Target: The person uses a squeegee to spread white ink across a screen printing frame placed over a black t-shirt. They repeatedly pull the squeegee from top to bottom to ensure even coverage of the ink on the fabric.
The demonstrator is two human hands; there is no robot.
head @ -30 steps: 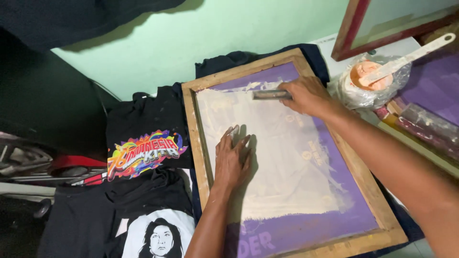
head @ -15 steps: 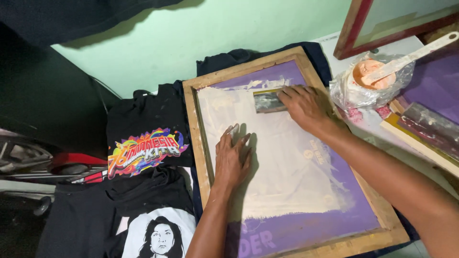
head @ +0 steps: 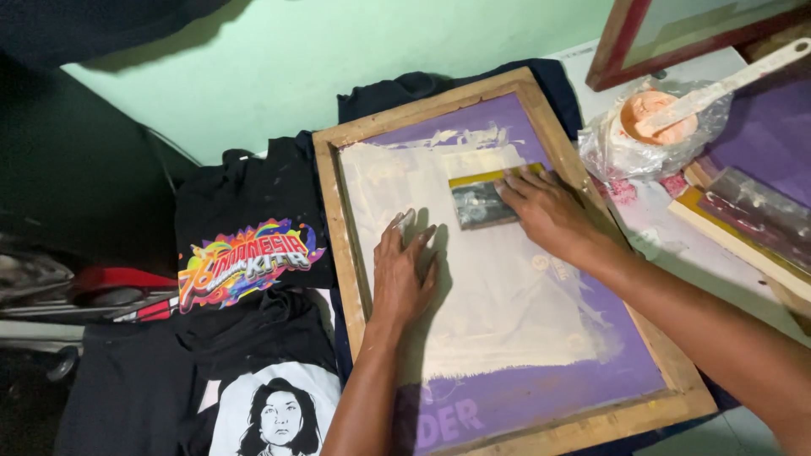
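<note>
Hands: left (head: pixel 404 274) flat on screen frame (head: pixel 334 219), right (head: pixel 545 211) gripping squeegee (head: pixel 481 201).

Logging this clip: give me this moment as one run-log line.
left hand: flat on screen mesh | right hand: gripping squeegee | wooden screen frame: over dark cloth | ink tub: right, untouched

A squeegee (head: pixel 481 203) lies on the framed screen (head: pixel 338 219), shirts (head: pixel 245 253) to its left, a paste tub (head: pixel 655 118) to its right.

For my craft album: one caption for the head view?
Left hand flat on a wooden screen frame; right hand holds a squeegee.
</note>
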